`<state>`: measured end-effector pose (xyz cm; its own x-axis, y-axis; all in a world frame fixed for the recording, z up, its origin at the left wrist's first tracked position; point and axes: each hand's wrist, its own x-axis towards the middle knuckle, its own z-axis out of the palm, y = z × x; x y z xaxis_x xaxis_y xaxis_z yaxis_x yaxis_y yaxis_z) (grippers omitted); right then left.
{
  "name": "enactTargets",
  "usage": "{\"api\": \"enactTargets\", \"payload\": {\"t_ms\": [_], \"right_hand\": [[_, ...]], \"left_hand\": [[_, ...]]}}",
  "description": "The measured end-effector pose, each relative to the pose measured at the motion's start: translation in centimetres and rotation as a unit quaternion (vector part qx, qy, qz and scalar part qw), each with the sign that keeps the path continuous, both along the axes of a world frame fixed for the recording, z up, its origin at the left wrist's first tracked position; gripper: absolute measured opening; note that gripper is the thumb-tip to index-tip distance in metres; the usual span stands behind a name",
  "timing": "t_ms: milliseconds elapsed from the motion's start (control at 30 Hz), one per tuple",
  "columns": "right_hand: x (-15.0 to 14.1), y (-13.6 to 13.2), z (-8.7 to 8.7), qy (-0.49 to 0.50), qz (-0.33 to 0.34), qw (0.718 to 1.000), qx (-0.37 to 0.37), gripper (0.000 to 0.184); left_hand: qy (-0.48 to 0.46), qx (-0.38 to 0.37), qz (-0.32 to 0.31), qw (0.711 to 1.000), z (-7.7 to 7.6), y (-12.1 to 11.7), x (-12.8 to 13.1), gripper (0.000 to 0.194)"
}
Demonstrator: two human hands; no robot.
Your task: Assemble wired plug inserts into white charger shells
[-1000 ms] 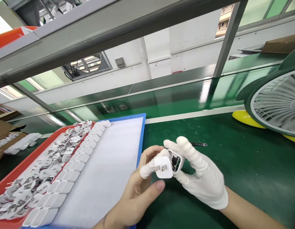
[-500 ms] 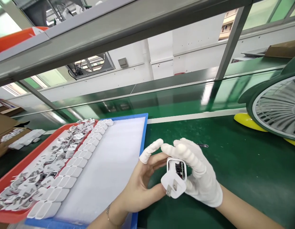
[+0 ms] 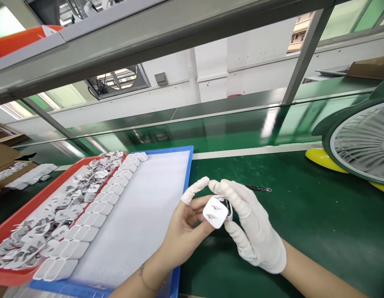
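Both hands meet over the green mat just right of the blue tray [image 3: 187, 174]. My left hand [image 3: 186, 229], bare except for a white finger cot on the index finger, presses a white plug cap [image 3: 214, 212] with two metal prongs against a white charger housing [image 3: 226, 205]. My right hand [image 3: 250, 225], in a white glove, grips that housing from the right; dark electronics show inside its open end. The cap sits partly over the opening.
White foam lines the blue tray, with a row of finished white chargers [image 3: 95, 217] on its left side. A red tray [image 3: 12, 221] holds several loose plug parts. Black tweezers [image 3: 259, 188] lie behind my hands. A green fan [image 3: 359, 140] stands right; a conveyor belt [image 3: 229, 126] runs behind.
The cap and housing were apart and tilted downward; now my hands have raised them and pushed the cap onto the housing's open end. My left thumb moved onto the cap.
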<state>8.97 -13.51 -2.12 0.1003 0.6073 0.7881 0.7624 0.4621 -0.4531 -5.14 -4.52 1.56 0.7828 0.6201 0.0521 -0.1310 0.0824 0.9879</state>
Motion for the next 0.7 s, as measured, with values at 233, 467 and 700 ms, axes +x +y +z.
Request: {"api": "enactTargets", "payload": {"t_ms": [233, 467, 700], "right_hand": [[0.2, 0.5, -0.7, -0.008, -0.024, 0.999, -0.020, 0.053], [0.3, 0.9, -1.6, 0.010, -0.023, 0.998, -0.056, 0.052], [0.4, 1.0, -2.2, 0.014, -0.031, 0.997, -0.066, 0.051]], "left_hand": [[0.033, -0.087, 0.043, 0.995, 0.4, 0.3, 1.0, 0.056], [0.079, -0.123, 0.046, 0.988, 1.1, 0.4, 1.2, 0.069], [0.082, -0.114, 0.053, 0.989, 0.6, 0.6, 1.1, 0.082]]}}
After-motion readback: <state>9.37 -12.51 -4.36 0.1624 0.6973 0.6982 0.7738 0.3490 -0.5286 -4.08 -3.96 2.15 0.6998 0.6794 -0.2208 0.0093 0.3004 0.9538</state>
